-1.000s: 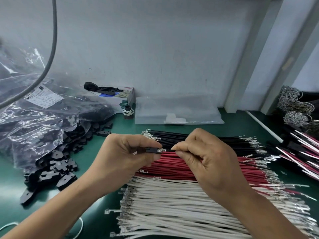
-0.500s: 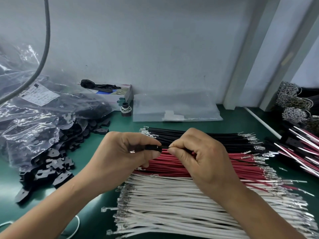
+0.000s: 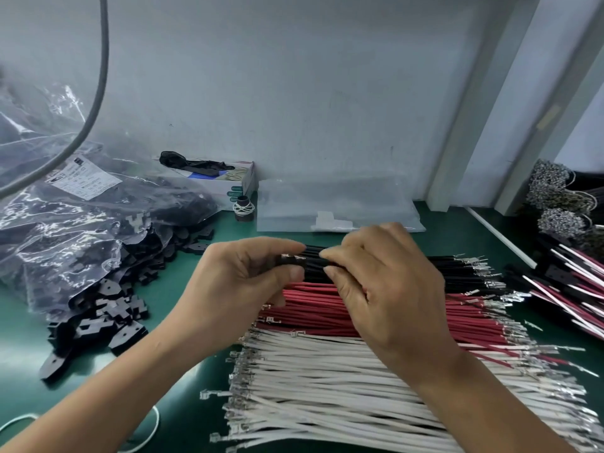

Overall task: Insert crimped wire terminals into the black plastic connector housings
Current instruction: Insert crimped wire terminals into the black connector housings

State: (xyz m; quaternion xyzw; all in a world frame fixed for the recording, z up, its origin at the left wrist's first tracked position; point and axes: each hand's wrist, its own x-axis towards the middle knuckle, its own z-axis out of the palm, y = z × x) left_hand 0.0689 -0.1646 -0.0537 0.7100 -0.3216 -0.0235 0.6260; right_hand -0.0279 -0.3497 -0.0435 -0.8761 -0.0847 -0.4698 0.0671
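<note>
My left hand (image 3: 238, 282) pinches a small black connector housing (image 3: 289, 260) between thumb and fingers. My right hand (image 3: 382, 289) faces it and pinches a black wire (image 3: 315, 256) just right of the housing, its metal terminal at the housing's mouth. Both hands hover over flat rows of cut wires: black wires (image 3: 457, 273) at the back, red wires (image 3: 327, 308) in the middle, white wires (image 3: 327, 387) nearest me. Metal terminals show at the wire ends. Loose black housings (image 3: 98, 322) lie spilled at the left.
A clear plastic bag (image 3: 65, 230) of black housings fills the left. A small box (image 3: 228, 178) and a flat clear bag (image 3: 336, 207) stand by the wall. Finished wire assemblies (image 3: 572, 276) and coiled bundles (image 3: 552, 191) sit at the right on the green mat (image 3: 26, 338).
My right hand has closed in on my left and the terminal gap seen a second ago is gone. Both hands have drifted slightly up and back over the black wires.
</note>
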